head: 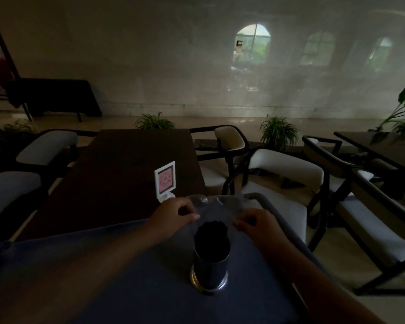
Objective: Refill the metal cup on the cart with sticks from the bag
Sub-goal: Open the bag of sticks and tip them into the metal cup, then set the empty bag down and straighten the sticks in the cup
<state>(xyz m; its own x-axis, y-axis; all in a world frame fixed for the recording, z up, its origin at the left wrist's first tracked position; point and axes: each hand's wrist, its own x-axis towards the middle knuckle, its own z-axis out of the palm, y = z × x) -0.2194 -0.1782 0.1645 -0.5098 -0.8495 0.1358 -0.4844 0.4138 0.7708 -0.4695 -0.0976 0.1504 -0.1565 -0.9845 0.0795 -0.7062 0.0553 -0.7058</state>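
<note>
Cup (211, 260); bag (220, 203) apparently in both hands (173, 213) (258, 224)

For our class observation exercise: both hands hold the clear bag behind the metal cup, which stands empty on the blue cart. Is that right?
Not quite. The metal cup is not empty: the head view shows dark sticks filling it past the rim. The rest holds: left hand and right hand hold the clear bag behind it, on the blue cart.
</note>
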